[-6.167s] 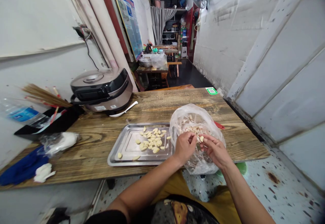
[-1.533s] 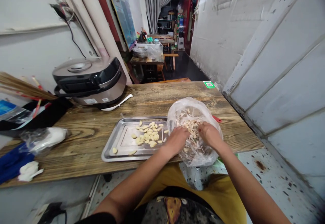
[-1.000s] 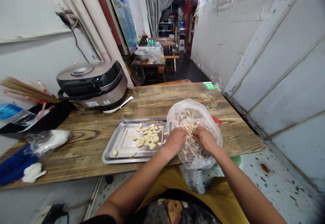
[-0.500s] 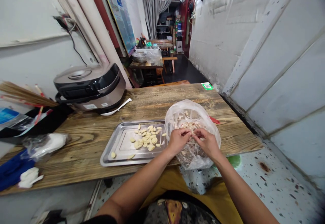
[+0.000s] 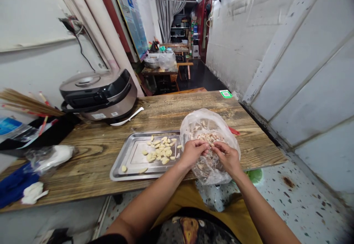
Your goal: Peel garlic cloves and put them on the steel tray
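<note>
Over a clear plastic bag (image 5: 206, 116) full of papery garlic skins (image 5: 211, 164), my two hands are close together with fingertips pinched. In my right hand (image 5: 228, 157), thumb and fingers hold a small pale garlic clove (image 5: 211, 145). My left hand (image 5: 193, 152) is closed just beside it; whatever lies between its fingertips is too small to make out. Left of the bag, a metal tray (image 5: 124, 151) carries several peeled garlic cloves (image 5: 160, 151), mostly gathered at its right half.
A red handle (image 5: 234, 131) sticks out behind the bag. Farther left are a white spoon (image 5: 128, 118), a rice cooker (image 5: 99, 94), a black chopstick box (image 5: 55, 133), a blue cloth (image 5: 16, 185) and crumpled white tissue (image 5: 33, 193). The wooden table (image 5: 163, 113) ends close to my lap.
My fingertips, which met over the bag, have drawn slightly apart. A pale clove now shows at my right fingertips. The tray and its cloves look the same.
</note>
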`<state>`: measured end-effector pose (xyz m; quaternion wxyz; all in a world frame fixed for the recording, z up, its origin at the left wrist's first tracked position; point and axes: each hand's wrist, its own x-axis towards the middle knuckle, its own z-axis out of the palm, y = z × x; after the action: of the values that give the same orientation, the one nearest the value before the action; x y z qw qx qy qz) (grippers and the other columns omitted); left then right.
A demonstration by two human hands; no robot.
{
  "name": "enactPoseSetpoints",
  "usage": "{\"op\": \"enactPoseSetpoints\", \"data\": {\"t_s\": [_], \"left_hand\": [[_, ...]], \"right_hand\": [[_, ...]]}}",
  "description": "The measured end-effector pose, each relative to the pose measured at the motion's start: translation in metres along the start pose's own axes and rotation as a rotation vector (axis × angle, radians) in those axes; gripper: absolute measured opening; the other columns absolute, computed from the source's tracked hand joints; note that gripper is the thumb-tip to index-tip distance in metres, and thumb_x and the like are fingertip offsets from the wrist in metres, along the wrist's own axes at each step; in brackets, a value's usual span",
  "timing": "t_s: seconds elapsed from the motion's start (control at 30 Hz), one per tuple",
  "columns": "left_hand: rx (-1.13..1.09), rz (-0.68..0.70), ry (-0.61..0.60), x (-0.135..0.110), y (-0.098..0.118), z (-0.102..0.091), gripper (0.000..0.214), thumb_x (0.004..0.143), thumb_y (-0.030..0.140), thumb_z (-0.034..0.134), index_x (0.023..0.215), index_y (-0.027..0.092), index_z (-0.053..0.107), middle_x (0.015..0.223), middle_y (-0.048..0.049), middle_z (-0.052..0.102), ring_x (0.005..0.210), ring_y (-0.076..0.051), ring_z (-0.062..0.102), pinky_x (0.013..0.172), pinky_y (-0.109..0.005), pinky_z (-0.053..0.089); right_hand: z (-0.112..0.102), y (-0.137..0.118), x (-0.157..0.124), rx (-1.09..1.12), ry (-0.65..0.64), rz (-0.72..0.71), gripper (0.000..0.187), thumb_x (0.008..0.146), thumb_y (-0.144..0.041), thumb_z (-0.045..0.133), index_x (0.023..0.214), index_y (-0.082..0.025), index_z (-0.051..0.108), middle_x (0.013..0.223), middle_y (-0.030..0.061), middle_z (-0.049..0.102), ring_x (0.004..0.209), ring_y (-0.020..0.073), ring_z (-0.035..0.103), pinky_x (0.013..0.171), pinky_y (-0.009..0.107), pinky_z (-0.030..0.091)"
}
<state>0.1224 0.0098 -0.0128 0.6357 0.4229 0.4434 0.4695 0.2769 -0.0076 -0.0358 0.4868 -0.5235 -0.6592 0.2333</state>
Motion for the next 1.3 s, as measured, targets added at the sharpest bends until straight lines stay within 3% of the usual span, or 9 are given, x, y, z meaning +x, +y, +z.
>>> {"op": "enactPoseSetpoints", "data": {"t_s": [0.23, 0.43, 0.63, 0.7, 0.8, 0.93, 1.1, 1.3], "left_hand": [[0.092, 0.005, -0.035, -0.008, 0.01, 0.004, 0.016, 0.065, 0.027, 0.068, 0.067, 0.012, 0.068, 0.058, -0.0017, 0.064, 0.05, -0.01, 0.055, 0.049, -0.02, 0.047], [0.236, 0.06, -0.08, -0.01, 0.011, 0.006, 0.013, 0.069, 0.023, 0.059, 0.062, 0.013, 0.063, 0.054, -0.0006, 0.062, 0.048, -0.011, 0.058, 0.049, -0.021, 0.049], [0.319, 0.083, -0.054, -0.011, 0.01, 0.01, 0.005, 0.063, 0.012, 0.055, 0.059, 0.015, 0.056, 0.047, 0.0032, 0.057, 0.043, -0.011, 0.056, 0.045, -0.02, 0.045], [0.293, 0.076, -0.077, -0.01, 0.009, 0.01, 0.002, 0.064, 0.014, 0.056, 0.062, 0.014, 0.057, 0.049, 0.0029, 0.057, 0.043, -0.011, 0.055, 0.045, -0.02, 0.044], [0.268, 0.104, -0.061, -0.01, 0.01, 0.009, 0.008, 0.07, 0.021, 0.056, 0.068, 0.014, 0.058, 0.053, 0.0017, 0.059, 0.045, -0.01, 0.054, 0.046, -0.02, 0.043], [0.467, 0.321, 0.019, -0.013, 0.017, 0.005, 0.022, 0.08, 0.029, 0.051, 0.069, 0.014, 0.064, 0.058, -0.0006, 0.062, 0.054, -0.012, 0.057, 0.053, -0.021, 0.044], [0.495, 0.549, -0.071, -0.013, 0.016, 0.004, 0.019, 0.081, 0.023, 0.057, 0.095, 0.018, 0.069, 0.093, -0.0049, 0.071, 0.086, -0.017, 0.064, 0.079, -0.027, 0.049], [0.545, 0.735, -0.049, -0.013, 0.006, 0.006, 0.02, 0.081, 0.018, 0.058, 0.098, 0.018, 0.068, 0.097, -0.0054, 0.07, 0.088, -0.017, 0.066, 0.082, -0.029, 0.051]], "right_hand": [[-0.006, -0.008, 0.001, -0.112, -0.042, -0.141, 0.019, 0.082, -0.03, 0.055, 0.093, -0.022, 0.068, 0.091, 0.0045, 0.07, 0.084, 0.0191, 0.066, 0.08, 0.034, 0.052], [-0.009, 0.0, 0.0, -0.19, -0.06, -0.257, 0.02, 0.084, -0.028, 0.051, 0.092, -0.023, 0.069, 0.09, 0.0051, 0.071, 0.085, 0.0201, 0.066, 0.08, 0.036, 0.053], [-0.012, -0.002, -0.001, -0.183, -0.069, -0.312, 0.019, 0.084, -0.027, 0.052, 0.092, -0.022, 0.069, 0.091, 0.006, 0.071, 0.086, 0.0202, 0.066, 0.08, 0.035, 0.053], [-0.012, -0.005, -0.001, -0.115, -0.045, -0.251, 0.017, 0.082, -0.028, 0.056, 0.091, -0.021, 0.069, 0.09, 0.0059, 0.071, 0.084, 0.0202, 0.066, 0.08, 0.035, 0.053], [-0.01, -0.01, 0.001, 0.102, -0.053, -0.027, 0.019, 0.078, -0.033, 0.061, 0.091, -0.02, 0.068, 0.083, 0.0044, 0.071, 0.074, 0.0188, 0.067, 0.07, 0.032, 0.055], [-0.007, -0.016, 0.003, 0.371, -0.038, 0.181, 0.024, 0.071, -0.036, 0.068, 0.087, -0.018, 0.067, 0.076, 0.0026, 0.069, 0.059, 0.0145, 0.062, 0.055, 0.026, 0.053], [-0.008, -0.016, 0.003, 0.425, -0.037, 0.249, 0.026, 0.07, -0.036, 0.069, 0.089, -0.018, 0.069, 0.067, 0.0008, 0.067, 0.051, 0.0112, 0.056, 0.051, 0.023, 0.048], [-0.011, -0.022, 0.004, 0.367, -0.026, 0.201, 0.025, 0.072, -0.037, 0.067, 0.088, -0.019, 0.071, 0.071, 0.0021, 0.067, 0.057, 0.0133, 0.058, 0.059, 0.026, 0.049]]}}
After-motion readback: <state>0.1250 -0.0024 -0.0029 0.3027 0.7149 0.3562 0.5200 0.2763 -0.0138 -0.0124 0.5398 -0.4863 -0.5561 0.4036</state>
